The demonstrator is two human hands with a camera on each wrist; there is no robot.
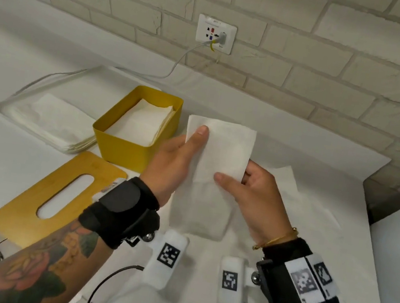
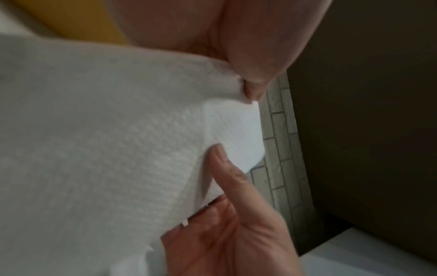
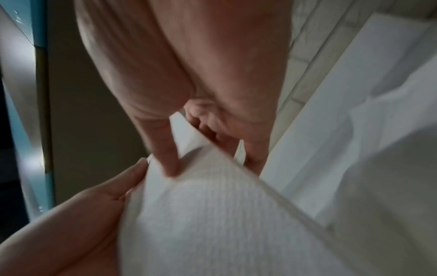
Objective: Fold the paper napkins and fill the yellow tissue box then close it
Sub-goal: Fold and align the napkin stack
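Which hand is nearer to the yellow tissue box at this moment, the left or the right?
Left. The left hand pinches the napkin right beside the yellow tissue box; the right hand holds the napkin's opposite edge, farther from the box.

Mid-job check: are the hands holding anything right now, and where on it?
Yes: one white paper napkin, lifted off the table. The left hand pinches its upper left edge; the right hand pinches its right edge, lower down.

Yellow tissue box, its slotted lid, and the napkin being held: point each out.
yellow tissue box (image 1: 121,148), head view, near outer wall.
slotted lid (image 1: 22,211), head view, flat face left of the slot.
napkin (image 1: 222,152), head view, middle of the raised upper panel.
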